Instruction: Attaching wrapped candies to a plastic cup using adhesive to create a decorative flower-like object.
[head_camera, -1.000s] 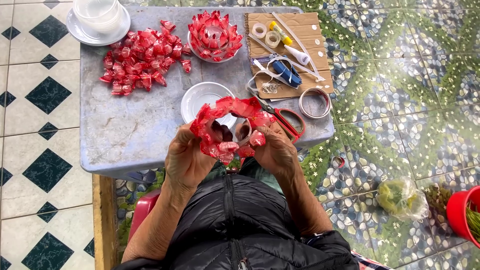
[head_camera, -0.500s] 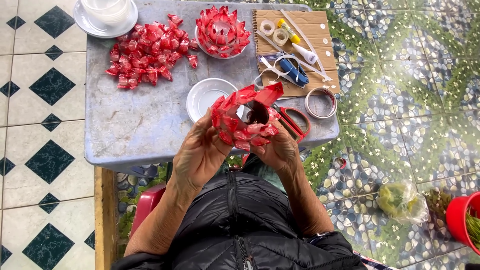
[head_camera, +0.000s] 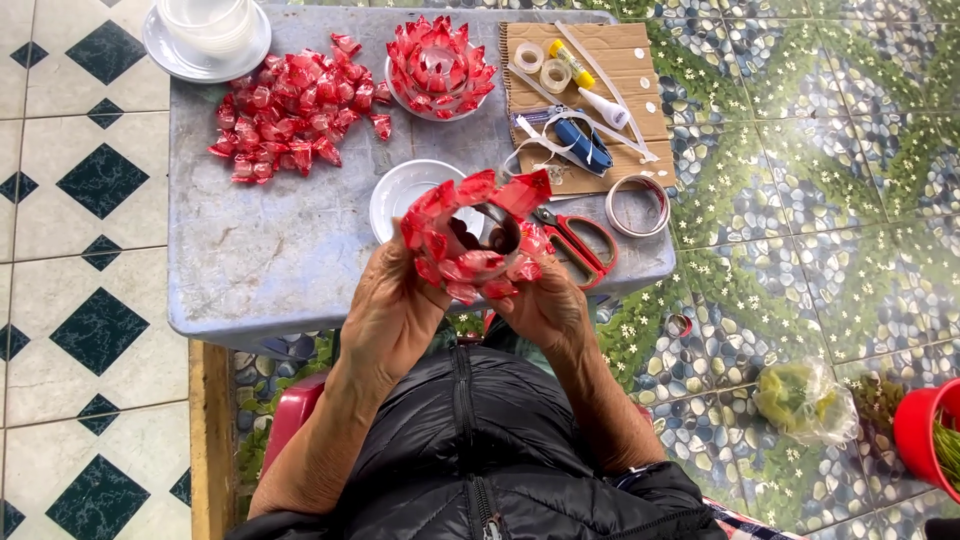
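In the head view, both hands met above the near edge of a grey table (head_camera: 260, 270) and gripped a ring of red wrapped sweets (head_camera: 475, 235) joined into a flower-like wreath. The left hand (head_camera: 395, 305) was curled closed around the ring's left side, thumb pressed against the wrappers; the right hand (head_camera: 545, 300) was closed on the lower right side, fingers hidden behind the wrappers. Just behind the ring sat a small white bowl (head_camera: 400, 190), partly covered by it. Red-handled scissors (head_camera: 575, 240) lay just to the right of the ring, with a roll of clear tape (head_camera: 637, 205) beside them. Farther back, a loose heap of red wrapped sweets (head_camera: 290, 120) was spread on the table's left half, and a finished red sweet flower (head_camera: 438, 65) filled another white bowl. A brown cardboard sheet (head_camera: 625, 50) at the back right carried two small tape rolls, a blue cutter (head_camera: 583, 145), a white glue tube and a yellow-capped stick. A stack of white dishes (head_camera: 205, 30) stood at the back left corner. On the pebble-patterned floor to the right lay a clear bag of greens (head_camera: 800, 400) near a red bucket (head_camera: 925, 430).
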